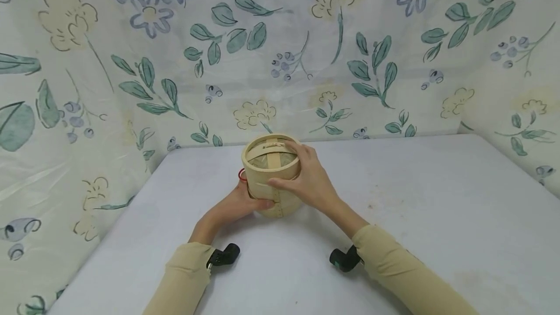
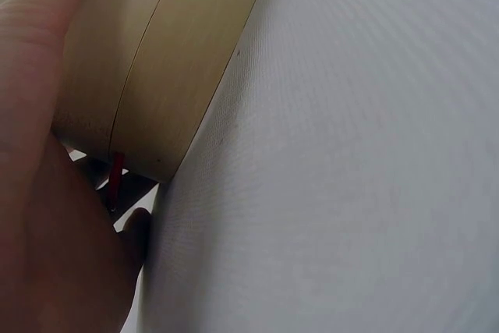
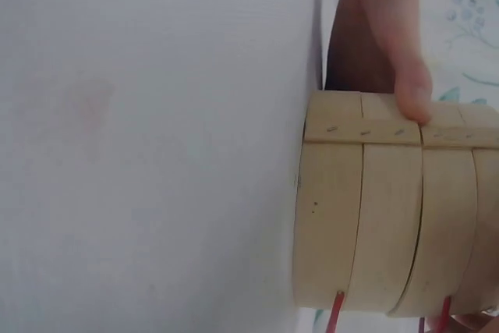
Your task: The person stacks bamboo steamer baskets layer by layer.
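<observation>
A round bamboo steamer (image 1: 285, 209) stands upright on the white table, its lid (image 1: 262, 175) on top. The lid has a woven centre and a bamboo strip arched across it. My left hand (image 1: 238, 205) grips the lower body from the left, thumb across the front. Its other fingers are hidden behind the steamer. At the upper right, my right hand (image 1: 311, 180) holds the lid, thumb on the front of its side and fingers over the rim. A red loop (image 1: 242, 174) hangs at the left side, and red cords (image 3: 335, 313) show in the right wrist view.
The white table (image 1: 415, 218) spreads to both sides, with faint stains on the right. Flower-patterned sheeting (image 1: 297, 86) rises behind the table and along its left and right sides. Black wrist devices (image 1: 225, 255) sit beside both beige sleeves.
</observation>
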Demonstrator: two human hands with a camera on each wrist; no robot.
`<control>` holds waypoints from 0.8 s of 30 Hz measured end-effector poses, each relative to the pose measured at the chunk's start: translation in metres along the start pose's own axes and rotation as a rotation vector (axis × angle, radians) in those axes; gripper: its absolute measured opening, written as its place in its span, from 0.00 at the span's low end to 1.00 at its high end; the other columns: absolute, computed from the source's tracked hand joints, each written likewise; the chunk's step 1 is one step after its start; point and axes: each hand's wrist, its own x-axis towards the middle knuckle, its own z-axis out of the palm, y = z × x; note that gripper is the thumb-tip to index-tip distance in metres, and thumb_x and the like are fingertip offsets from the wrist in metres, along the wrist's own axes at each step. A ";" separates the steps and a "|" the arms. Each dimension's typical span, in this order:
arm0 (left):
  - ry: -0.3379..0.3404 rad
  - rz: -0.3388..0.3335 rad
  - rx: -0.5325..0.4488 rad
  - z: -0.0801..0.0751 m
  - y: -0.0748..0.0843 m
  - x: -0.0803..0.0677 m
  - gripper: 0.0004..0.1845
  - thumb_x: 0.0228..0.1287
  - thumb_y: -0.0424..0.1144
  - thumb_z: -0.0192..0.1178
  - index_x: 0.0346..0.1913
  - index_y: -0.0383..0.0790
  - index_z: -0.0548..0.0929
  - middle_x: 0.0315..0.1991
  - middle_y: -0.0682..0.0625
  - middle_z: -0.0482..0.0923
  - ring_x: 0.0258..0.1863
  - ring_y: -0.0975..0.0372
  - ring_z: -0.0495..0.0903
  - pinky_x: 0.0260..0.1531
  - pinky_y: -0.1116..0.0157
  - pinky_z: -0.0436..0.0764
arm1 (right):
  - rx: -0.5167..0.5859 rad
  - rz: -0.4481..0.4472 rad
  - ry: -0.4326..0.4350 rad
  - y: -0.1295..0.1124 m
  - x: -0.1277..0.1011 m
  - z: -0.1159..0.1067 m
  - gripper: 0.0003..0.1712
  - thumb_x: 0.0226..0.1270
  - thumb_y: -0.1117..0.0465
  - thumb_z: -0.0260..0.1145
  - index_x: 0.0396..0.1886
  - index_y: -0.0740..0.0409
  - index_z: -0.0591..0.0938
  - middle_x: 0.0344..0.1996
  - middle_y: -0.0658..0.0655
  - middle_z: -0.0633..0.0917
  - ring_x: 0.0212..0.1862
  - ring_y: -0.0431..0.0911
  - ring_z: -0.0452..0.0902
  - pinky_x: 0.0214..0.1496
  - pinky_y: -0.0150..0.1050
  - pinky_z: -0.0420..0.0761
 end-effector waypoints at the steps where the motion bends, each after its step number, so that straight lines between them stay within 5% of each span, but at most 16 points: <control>1: 0.002 -0.002 -0.003 0.000 0.000 0.000 0.50 0.52 0.42 0.74 0.72 0.51 0.53 0.65 0.47 0.71 0.64 0.55 0.71 0.67 0.50 0.65 | -0.001 -0.002 0.001 0.000 0.000 0.000 0.54 0.50 0.38 0.77 0.74 0.45 0.62 0.67 0.60 0.65 0.62 0.55 0.72 0.63 0.54 0.74; 9: 0.004 -0.001 -0.009 0.001 0.001 -0.001 0.49 0.53 0.41 0.74 0.72 0.49 0.53 0.66 0.47 0.69 0.65 0.54 0.69 0.68 0.50 0.64 | 0.007 -0.009 -0.027 0.002 -0.003 -0.004 0.57 0.52 0.37 0.76 0.77 0.44 0.57 0.69 0.60 0.64 0.67 0.54 0.67 0.66 0.56 0.70; 16: 0.009 0.016 -0.008 0.000 0.001 -0.001 0.49 0.53 0.40 0.74 0.71 0.47 0.53 0.66 0.45 0.69 0.67 0.53 0.67 0.69 0.49 0.61 | 0.161 0.046 -0.124 0.017 -0.008 -0.010 0.64 0.55 0.44 0.77 0.80 0.41 0.43 0.74 0.59 0.58 0.65 0.53 0.69 0.59 0.49 0.77; 24: -0.003 0.017 0.003 0.000 0.000 -0.001 0.48 0.52 0.42 0.75 0.70 0.51 0.55 0.65 0.49 0.71 0.67 0.55 0.67 0.69 0.49 0.61 | 0.107 0.036 -0.152 0.027 -0.012 -0.024 0.59 0.56 0.40 0.75 0.79 0.37 0.48 0.73 0.59 0.60 0.66 0.54 0.69 0.58 0.55 0.76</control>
